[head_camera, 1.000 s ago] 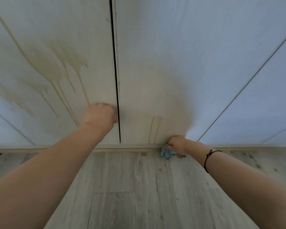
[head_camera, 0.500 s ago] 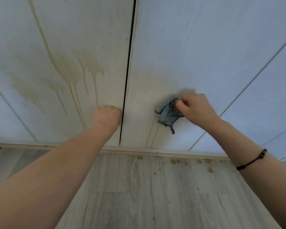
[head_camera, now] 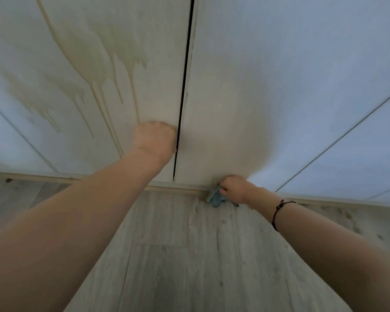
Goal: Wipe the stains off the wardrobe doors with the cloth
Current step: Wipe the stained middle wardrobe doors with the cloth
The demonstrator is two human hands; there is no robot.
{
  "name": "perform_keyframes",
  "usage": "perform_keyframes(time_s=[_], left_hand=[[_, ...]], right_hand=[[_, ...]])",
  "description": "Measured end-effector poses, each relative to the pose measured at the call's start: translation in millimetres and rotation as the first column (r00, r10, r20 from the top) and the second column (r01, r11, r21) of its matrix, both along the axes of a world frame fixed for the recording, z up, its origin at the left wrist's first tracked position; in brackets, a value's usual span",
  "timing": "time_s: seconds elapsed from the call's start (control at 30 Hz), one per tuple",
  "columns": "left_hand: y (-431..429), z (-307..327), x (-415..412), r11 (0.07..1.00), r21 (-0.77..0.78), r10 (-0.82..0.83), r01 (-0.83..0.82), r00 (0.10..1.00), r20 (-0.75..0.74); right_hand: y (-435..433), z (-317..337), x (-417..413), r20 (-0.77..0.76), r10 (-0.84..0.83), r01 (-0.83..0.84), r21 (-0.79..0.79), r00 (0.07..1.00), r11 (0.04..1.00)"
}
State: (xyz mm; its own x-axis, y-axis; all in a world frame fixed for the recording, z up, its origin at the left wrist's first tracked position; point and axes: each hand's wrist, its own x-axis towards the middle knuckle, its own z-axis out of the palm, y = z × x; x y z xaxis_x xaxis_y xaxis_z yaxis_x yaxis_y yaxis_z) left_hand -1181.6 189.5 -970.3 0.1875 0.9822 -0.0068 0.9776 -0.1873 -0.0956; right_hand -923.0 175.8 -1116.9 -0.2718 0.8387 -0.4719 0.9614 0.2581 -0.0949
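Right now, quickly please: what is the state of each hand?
Left hand: rests against the stained pale wardrobe door; fingers hidden, cannot be told.
Right hand: closed, gripping the crumpled blue cloth.

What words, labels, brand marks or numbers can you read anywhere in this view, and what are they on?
None: no readable text in the head view.
The wardrobe doors carry only brownish drip stains.
The blue cloth, held by the right hand, shows no tag or print.
The dark bracelet and the wood-grain floor bear no lettering.
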Motion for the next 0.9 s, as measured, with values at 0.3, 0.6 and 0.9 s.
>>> perform_keyframes(time_s=[0.3,0.6,0.9], left_hand=[[1.3,-1.2,-0.3,0.999,-0.022,0.024,-0.023,0.999,0.035],[-5.4,7.7,0.8,0.999,0.021,0.036,-0.036,0.999,0.014],[3.4,-3.2,0.4,1.000,0.021,-0.013,0.013,0.999,0.036]], right_hand=[[-10.1,11.9,9.1,-0.022,-0.004,0.007,0.130,1.000,0.991],[-31.2,224.7,9.5,-0.297,0.041,0.212,0.765,0.954,0.608],[-22.9,77.5,17.3,-0.143,0.075,-0.007,0.427,0.987,0.904]])
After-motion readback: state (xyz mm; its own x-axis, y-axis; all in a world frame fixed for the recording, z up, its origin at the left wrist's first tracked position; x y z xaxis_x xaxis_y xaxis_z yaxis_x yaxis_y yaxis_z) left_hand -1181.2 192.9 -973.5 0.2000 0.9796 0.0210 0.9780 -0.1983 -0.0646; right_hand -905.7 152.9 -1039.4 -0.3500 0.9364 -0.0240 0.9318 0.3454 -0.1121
